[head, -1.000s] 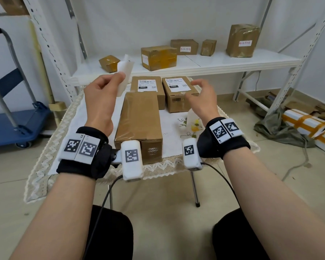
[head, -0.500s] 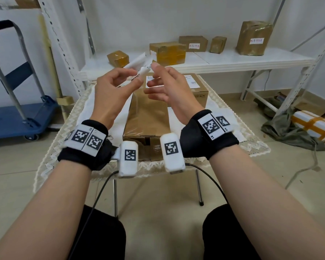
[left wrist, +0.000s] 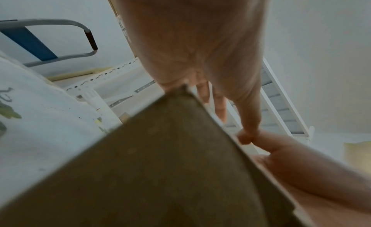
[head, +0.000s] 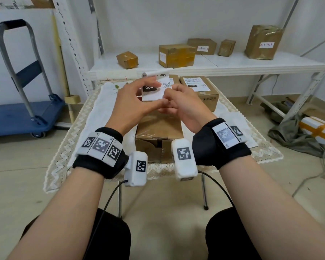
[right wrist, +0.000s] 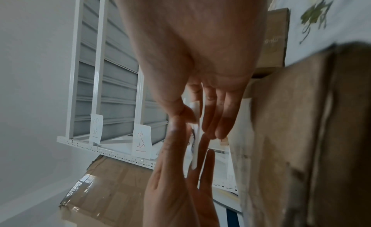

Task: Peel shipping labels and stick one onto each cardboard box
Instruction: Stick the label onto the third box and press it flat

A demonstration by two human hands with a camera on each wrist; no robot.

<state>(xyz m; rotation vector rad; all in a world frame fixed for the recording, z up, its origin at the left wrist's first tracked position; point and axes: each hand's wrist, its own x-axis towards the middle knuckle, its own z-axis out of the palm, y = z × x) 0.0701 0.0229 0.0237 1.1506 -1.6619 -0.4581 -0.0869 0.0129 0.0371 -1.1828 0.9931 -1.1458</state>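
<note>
At far left we noted a blue platform trolley [head: 17, 117] with a grey tubular handle, standing on a pale tiled floor [head: 17, 184]. Beside it stood a small table [head: 79, 128] under a white cloth with a zigzag lace edge. White perforated metal shelving [head: 214, 64] ran along the plain white wall behind, carrying several taped brown cartons. On the table lay a long, unlabelled cardboard box [head: 159, 132], matt brown, its near flap slightly open. Above it both hands met: the left hand [head: 133, 106] pinched a white shipping label [head: 154, 89], curling at its top edge and printed with a QR code, between thumb and fingers; the right hand [head: 184, 104] pinched the lower edge of the same label with its fingertips. Further right, a labelled box [head: 201, 94] sat at the table's back, with crumpled olive fabric [head: 293, 132] on the floor beyond.
</note>
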